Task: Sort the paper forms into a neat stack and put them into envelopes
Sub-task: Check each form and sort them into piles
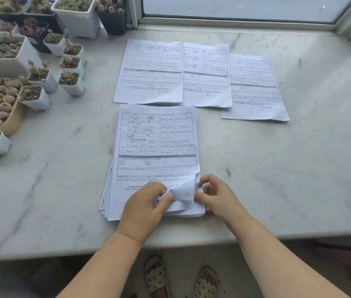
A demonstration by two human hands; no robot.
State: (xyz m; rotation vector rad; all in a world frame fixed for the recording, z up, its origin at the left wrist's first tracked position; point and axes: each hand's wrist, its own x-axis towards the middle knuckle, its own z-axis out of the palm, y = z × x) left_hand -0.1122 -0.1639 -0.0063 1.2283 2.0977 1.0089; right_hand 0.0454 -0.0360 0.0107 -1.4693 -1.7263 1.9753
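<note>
1. Paperwork dominated the marble counter: a thick stack of forms lay near the front edge, its sheets slightly fanned along the left side.
2. The left hand rested on the bottom of the stack, thumb and fingers curled and pinching the lifted lower-right corner of the upper sheets.
3. The right hand sat just beside that corner, its fingers bent and gripping the same folded-up corner from the right side.
4. The raised corner showed its blank underside with a small handwritten mark; the rest of the top sheet lay flat.
5. Beyond the stack, three separate forms lay face up in a row: a left form, a middle form overlapping its right edge, and a right form set slightly nearer and tilted.
6. Small pots of succulents crowded the counter's left side, well apart from the papers.
7. A window frame ran along the far edge.
8. Sandalled feet showed on the floor below the counter's edge.
</note>
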